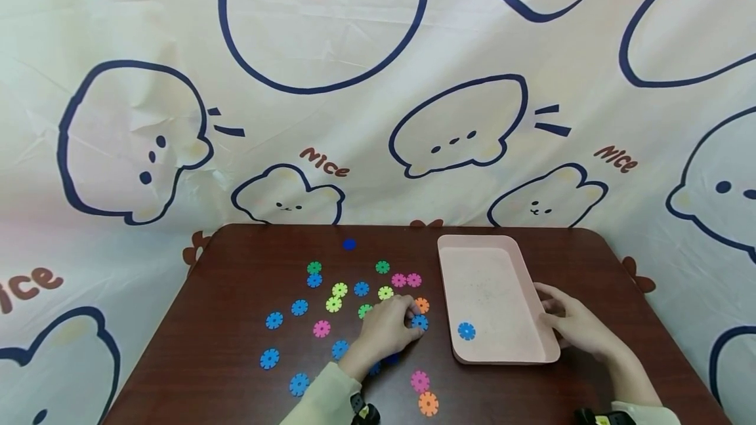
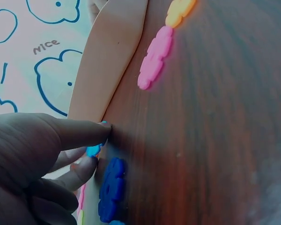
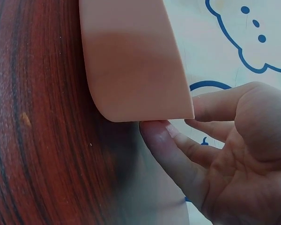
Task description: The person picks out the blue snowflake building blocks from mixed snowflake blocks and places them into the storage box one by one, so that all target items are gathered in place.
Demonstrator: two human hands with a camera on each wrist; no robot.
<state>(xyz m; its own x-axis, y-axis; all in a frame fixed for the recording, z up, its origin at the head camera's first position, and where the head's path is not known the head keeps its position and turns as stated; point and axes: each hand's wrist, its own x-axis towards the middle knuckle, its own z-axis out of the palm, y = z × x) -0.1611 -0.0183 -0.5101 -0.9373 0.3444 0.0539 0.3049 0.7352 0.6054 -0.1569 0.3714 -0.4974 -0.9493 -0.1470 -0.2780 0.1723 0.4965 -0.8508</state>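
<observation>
In the head view, my left hand [image 1: 384, 330] pinches a light-blue notched plastic disc [image 1: 420, 323] between thumb and fingers, just left of the pink tray [image 1: 487, 281]. The left wrist view shows this blue disc [image 2: 93, 149] partly hidden by the fingers, beside a dark-blue disc [image 2: 112, 190]. One light-blue disc [image 1: 466, 331] lies inside the tray near its front left. My right hand [image 1: 575, 323] touches the tray's right side from outside. In the right wrist view, its thumb and fingers [image 3: 161, 140] rest along the tray wall [image 3: 136, 79], not wrapped round it.
Loose discs lie scattered left of the tray, among them a pink disc [image 1: 420, 382], an orange disc [image 1: 428, 404], a green disc [image 1: 382, 267] and several blue ones. The brown table [image 1: 207, 346] ends at a patterned cloth [image 1: 366, 117] behind.
</observation>
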